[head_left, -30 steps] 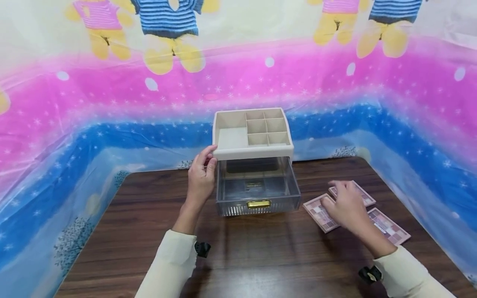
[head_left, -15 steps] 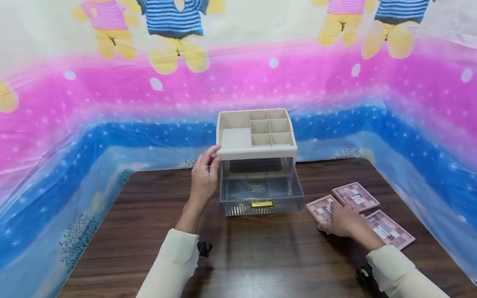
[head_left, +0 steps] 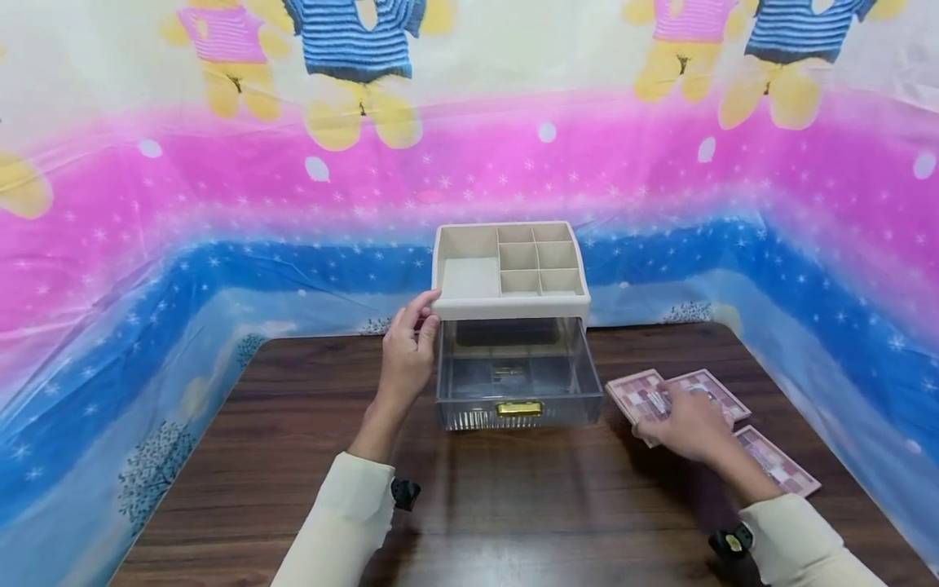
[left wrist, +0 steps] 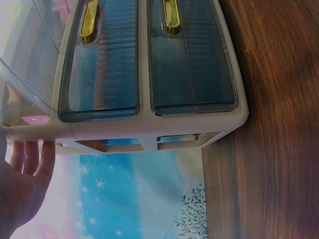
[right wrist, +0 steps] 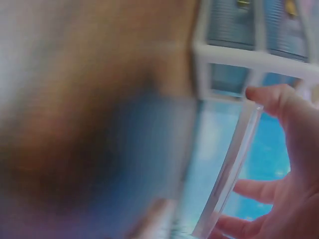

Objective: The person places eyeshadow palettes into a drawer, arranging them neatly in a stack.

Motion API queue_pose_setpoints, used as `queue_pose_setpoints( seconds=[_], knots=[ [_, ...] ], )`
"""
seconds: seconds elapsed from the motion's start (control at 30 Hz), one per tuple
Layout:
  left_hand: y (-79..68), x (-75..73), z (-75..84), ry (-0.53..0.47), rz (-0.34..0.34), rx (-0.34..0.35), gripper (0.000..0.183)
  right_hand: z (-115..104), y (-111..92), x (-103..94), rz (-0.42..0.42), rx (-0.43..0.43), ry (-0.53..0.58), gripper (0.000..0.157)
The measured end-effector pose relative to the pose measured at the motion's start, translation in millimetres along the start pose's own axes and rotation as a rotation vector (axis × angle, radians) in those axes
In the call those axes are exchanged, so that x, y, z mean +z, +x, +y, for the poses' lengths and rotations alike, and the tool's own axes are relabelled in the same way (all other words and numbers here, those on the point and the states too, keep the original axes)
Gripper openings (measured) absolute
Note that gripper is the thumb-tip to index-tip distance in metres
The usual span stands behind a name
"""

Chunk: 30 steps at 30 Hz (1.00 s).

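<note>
A cream makeup organizer (head_left: pixel 511 309) stands at the table's back, its clear drawer (head_left: pixel 469 414) with a gold handle pulled out. My left hand (head_left: pixel 407 359) holds the organizer's left front corner, and in the left wrist view the fingers (left wrist: pixel 46 162) reach behind its frame. At the right, my right hand (head_left: pixel 693 424) grips an eyeshadow palette (head_left: pixel 632 393) by its edges. The right wrist view catches this palette (right wrist: pixel 229 174) edge-on between thumb and fingers. Beside the hand lie a second palette (head_left: pixel 722 393) and a third palette (head_left: pixel 781 465), both partly covered by it.
Two lower drawers (left wrist: pixel 107 69) with gold handles are pushed in. The organizer's top has a large compartment (head_left: pixel 469 277) and several small ones. A printed cloth (head_left: pixel 330 285) hangs behind the dark wooden table (head_left: pixel 308 440).
My right hand has come down onto the left palette, closed around it and begun raising it. The left hand keeps its place on the organizer; the head view has shifted slightly.
</note>
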<state>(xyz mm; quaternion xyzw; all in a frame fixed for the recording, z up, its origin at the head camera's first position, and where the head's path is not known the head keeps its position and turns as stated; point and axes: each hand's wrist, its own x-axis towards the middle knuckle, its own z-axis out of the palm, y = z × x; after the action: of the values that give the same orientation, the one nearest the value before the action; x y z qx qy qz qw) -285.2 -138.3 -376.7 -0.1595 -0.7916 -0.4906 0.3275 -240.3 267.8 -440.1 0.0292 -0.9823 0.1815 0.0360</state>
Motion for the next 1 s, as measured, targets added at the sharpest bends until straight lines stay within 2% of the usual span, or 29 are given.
queue_pose_setpoints(
  seconds=[0.1, 0.33, 0.47, 0.6, 0.83, 1.0],
  knots=[
    [0.5, -0.7, -0.1, 0.001, 0.013, 0.009, 0.032, -11.6, -0.1, -22.6, 0.052, -0.070, 0.065, 0.086],
    [2.8, -3.2, 1.7, 0.007, 0.013, 0.015, 0.033, -50.4, -10.5, -76.2, 0.128, -0.223, 0.227, 0.092],
    [3.2, -3.7, 1.9, 0.009, 0.019, 0.023, 0.032, -77.2, -13.4, -94.7, 0.179, -0.329, 0.266, 0.094],
    [2.8, -3.4, 1.3, 0.009, 0.020, 0.027, 0.032, -102.8, -10.2, -105.1, 0.197, -0.432, 0.296, 0.094],
    [0.1, -2.2, 2.2, 0.009, 0.007, 0.009, 0.033, -134.9, -0.2, -107.7, 0.106, -0.566, 0.265, 0.098],
    [-1.8, -1.0, 3.6, -0.003, 0.003, 0.003, 0.033, -140.7, 6.2, -102.2, -0.013, -0.642, 0.199, 0.092]
  ],
)
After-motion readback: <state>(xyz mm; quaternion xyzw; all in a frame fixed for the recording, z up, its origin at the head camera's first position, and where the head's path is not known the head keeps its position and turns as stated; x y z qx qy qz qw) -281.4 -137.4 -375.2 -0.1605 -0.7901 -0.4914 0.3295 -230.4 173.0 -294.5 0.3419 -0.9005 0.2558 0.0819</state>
